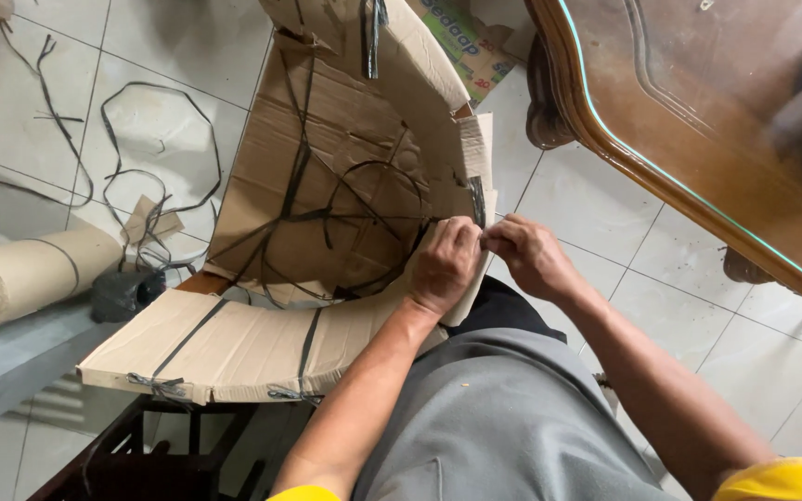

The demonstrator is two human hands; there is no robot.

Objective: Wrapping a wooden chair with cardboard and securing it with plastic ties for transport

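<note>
Left hand: my left hand (445,264) is closed narrow, pinching the edge of the cardboard (327,176) beside a black strap (477,199)
Right hand: my right hand (533,255) is pinched shut at the same spot, fingertips touching the left hand; I cannot tell whether it grips strap or cardboard
Cardboard: a curved wrap standing open in front of my lap, on a dark wooden frame (155,455)
Done: I judge the near flap (225,348) finished, two straps across it, knotted at its edge
Left: the right edge under my hands looks untied; loose straps (155,176) lie on the floor (605,213)
Nearby: paper roll (30,274) at left, wooden table (698,102) at right
</note>
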